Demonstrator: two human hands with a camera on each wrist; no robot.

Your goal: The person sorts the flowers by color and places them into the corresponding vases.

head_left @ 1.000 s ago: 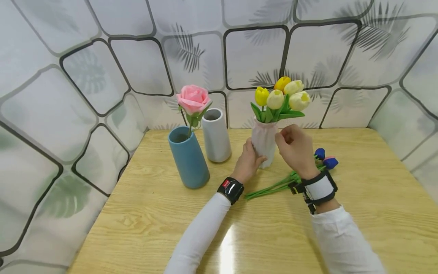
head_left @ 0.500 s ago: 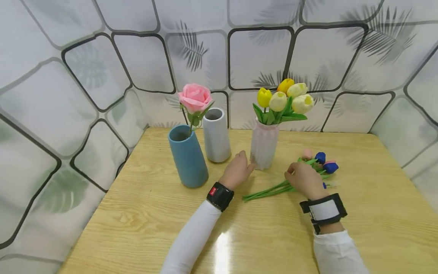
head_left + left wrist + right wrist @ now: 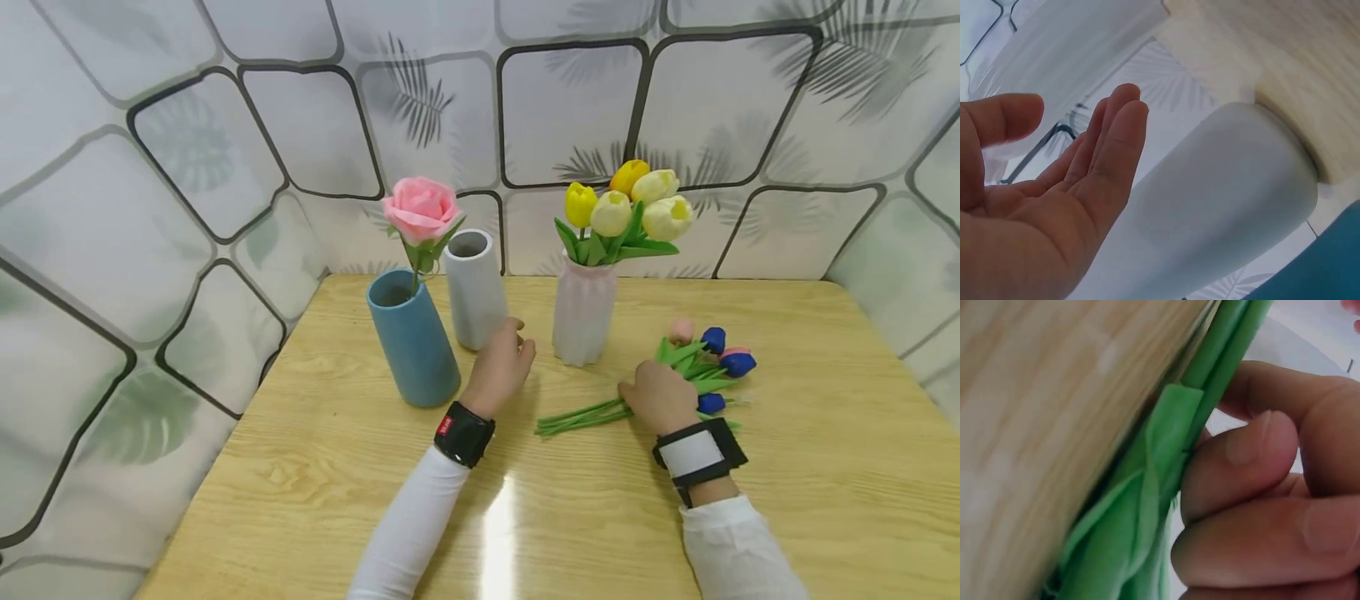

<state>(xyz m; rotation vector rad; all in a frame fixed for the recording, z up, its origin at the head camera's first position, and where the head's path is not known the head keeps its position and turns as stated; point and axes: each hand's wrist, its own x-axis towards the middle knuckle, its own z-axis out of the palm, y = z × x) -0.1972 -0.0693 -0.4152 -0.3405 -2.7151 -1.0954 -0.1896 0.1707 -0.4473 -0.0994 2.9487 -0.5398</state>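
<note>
My right hand [image 3: 662, 398] is over a bunch of artificial tulips [image 3: 738, 363] with blue and pink heads, lying on the table. In the right wrist view its curled fingers [image 3: 1241, 450] are at the green stems [image 3: 1216, 369], one digit reaching behind them. My left hand [image 3: 498, 367], empty, is beside the white vase [image 3: 477, 292], its fingers [image 3: 1119, 140] loosely extended and its thumb apart. Upright between the hands is a pink-and-white vase [image 3: 583, 312] with yellow and cream tulips [image 3: 611, 213] in it.
Left of the white vase stands a blue vase [image 3: 416, 350] holding one pink rose [image 3: 422, 210]. All stand on a wooden table [image 3: 315, 500], with a patterned curtain [image 3: 570, 108] behind and at both sides.
My left hand has let go of the pink-and-white vase and moved left towards the white vase. My right hand has come down from beside that vase to the lying tulips' stems.
</note>
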